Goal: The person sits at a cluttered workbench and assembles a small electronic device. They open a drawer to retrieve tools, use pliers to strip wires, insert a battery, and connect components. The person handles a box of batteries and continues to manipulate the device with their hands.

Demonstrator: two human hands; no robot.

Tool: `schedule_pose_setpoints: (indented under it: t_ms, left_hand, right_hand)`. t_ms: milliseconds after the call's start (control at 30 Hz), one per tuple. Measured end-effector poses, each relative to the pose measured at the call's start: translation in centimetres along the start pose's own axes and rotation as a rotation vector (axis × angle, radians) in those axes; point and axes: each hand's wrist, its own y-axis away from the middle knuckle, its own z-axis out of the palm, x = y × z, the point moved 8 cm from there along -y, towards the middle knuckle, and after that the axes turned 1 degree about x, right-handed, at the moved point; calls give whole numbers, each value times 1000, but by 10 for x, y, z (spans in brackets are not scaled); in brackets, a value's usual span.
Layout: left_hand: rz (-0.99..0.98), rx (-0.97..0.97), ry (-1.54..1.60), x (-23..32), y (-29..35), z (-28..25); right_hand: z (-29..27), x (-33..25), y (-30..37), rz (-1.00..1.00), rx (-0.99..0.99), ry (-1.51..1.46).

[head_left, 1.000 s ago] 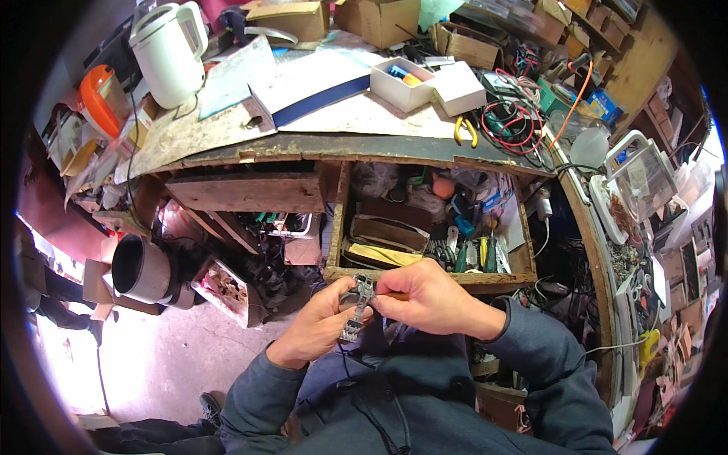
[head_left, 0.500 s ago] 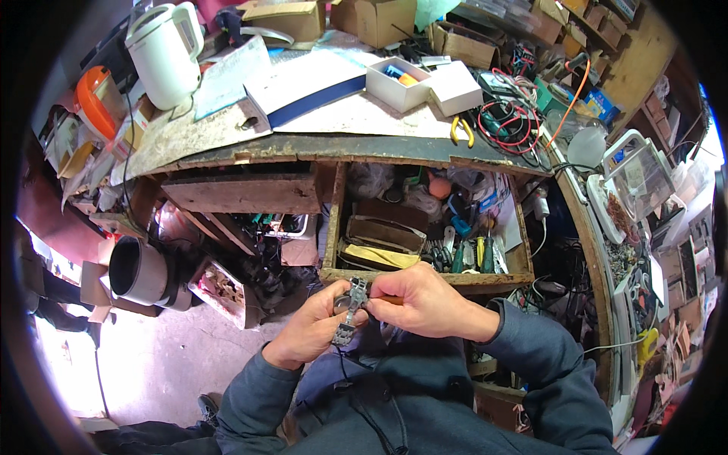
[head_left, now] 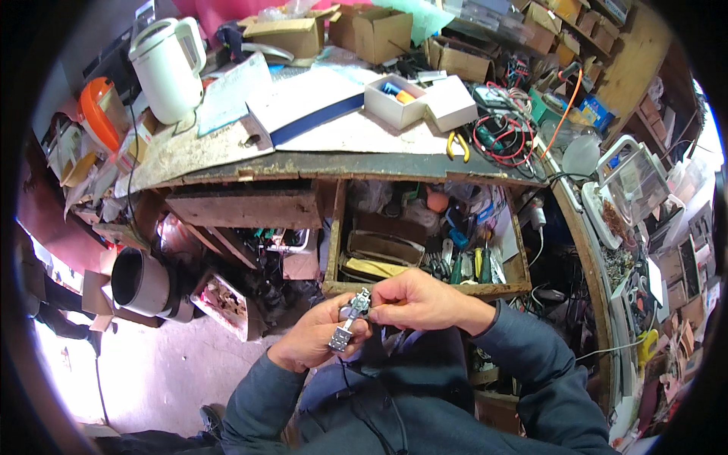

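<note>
My left hand (head_left: 318,335) is closed around a small grey metal part (head_left: 341,338), which has a blocky lower end and a narrow middle. Its upper end (head_left: 359,302) sticks out past the thumb. Against that upper end, my right hand (head_left: 413,302) is closed in a pinch, its fingertips at the part's right side. Whatever those fingertips hold, if anything, is too small or hidden to make out. Both hands are above my lap, just in front of an open wooden drawer (head_left: 425,288).
Screwdrivers (head_left: 478,262), a yellow cloth (head_left: 373,268) and clutter fill the drawer. On the bench above are yellow-handled pliers (head_left: 457,145), a white box (head_left: 396,106), red and black leads (head_left: 516,144) and a white kettle (head_left: 165,72). A pot (head_left: 140,282) is at the lower left.
The grey part has turned slightly in my left hand and sits a little lower. My right hand has shifted slightly down, still pinching by its upper end.
</note>
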Motion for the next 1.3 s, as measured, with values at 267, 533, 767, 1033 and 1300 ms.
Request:
schedule_pose_setpoints:
  t_ms: [267, 533, 767, 1033, 1300]
  left_hand:
    - [86, 220, -48, 9, -1, -13]
    - [232, 355, -173, 49, 9, -26]
    - [448, 394, -477, 110, -16, -9]
    - [921, 569, -1342, 207, -69, 20]
    - [884, 602, -1925, 235, -158, 32]
  right_hand:
    - [-22, -24, 0, -240, 255, 398]
    - [-144, -66, 1, -409, 1009, 983]
    - [-181, -77, -35, -357, 1101, 1445]
    - [-131, -72, -28, -577, 1028, 689]
    - [-96, 1, 22, -519, 1056, 739]
